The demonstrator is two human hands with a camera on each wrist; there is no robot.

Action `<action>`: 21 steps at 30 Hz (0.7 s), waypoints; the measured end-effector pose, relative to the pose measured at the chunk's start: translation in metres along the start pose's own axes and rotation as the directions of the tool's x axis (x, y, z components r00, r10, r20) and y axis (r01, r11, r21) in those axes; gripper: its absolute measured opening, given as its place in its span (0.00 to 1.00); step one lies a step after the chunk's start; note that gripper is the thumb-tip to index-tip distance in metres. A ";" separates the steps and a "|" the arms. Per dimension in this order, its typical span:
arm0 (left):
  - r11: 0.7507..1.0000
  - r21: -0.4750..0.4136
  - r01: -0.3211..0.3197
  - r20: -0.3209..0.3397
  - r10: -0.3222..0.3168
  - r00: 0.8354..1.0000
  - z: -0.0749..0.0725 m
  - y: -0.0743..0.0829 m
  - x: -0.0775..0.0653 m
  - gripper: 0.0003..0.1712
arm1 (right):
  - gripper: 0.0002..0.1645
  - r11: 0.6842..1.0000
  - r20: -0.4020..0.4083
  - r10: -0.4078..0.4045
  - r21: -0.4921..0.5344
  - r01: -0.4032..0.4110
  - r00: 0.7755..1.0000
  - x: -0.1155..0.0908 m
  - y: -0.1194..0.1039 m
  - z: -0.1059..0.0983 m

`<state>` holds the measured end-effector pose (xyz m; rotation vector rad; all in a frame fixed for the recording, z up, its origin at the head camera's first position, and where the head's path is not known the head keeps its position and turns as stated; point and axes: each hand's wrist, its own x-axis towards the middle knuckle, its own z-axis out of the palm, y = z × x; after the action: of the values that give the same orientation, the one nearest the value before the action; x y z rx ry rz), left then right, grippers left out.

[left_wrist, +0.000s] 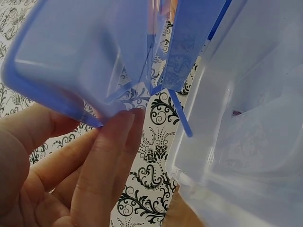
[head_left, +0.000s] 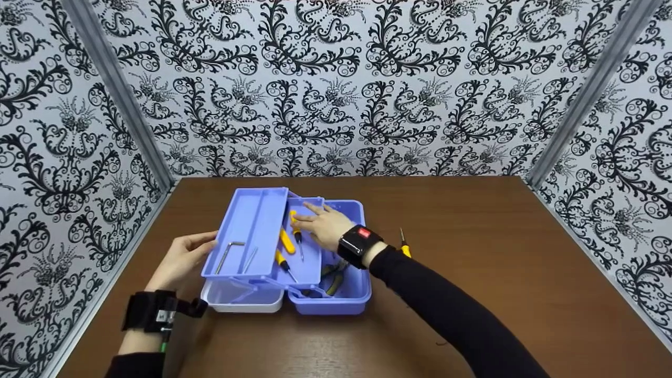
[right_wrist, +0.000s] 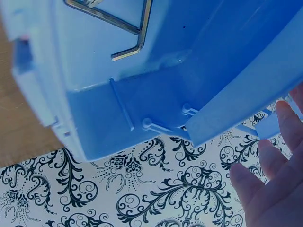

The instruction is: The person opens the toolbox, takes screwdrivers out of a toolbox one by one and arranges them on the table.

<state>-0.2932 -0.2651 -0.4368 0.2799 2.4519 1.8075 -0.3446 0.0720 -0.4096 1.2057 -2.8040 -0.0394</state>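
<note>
A lavender-blue toolbox stands with its two stepped trays swung out to the left. My left hand holds the outer side of the upper tray, fingers against its underside in the left wrist view. That tray contains a hex key and a thin metal piece. Over the lower tray is my right hand, its fingers spread and fairly straight near a yellow screwdriver; contact is unclear. Another yellow-handled screwdriver and a yellow handle lie beside it.
Dark-handled tools lie in the toolbox's bottom, with hex keys seen there in the right wrist view. A pale lid rests under the trays. Another yellow screwdriver lies on the brown table, partly behind my right arm.
</note>
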 end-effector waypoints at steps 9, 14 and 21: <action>1.000 -0.017 -0.003 -0.004 0.003 1.000 0.000 0.000 0.000 0.27 | 0.26 0.994 0.028 0.018 -0.107 -0.015 0.999 0.010 -0.010 0.003; 1.000 -0.001 -0.003 -0.010 0.003 1.000 0.000 0.000 0.000 0.27 | 0.20 0.946 -0.076 -0.070 -0.322 0.042 0.995 0.014 -0.017 0.002; 1.000 -0.003 0.002 -0.018 -0.002 1.000 0.000 0.000 0.000 0.27 | 0.11 0.886 -0.182 -0.170 -0.459 0.069 0.968 0.010 -0.024 0.003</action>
<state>-0.2930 -0.2648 -0.4373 0.2613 2.4599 1.8212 -0.3345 0.0484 -0.4130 1.1770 -2.3429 -0.5048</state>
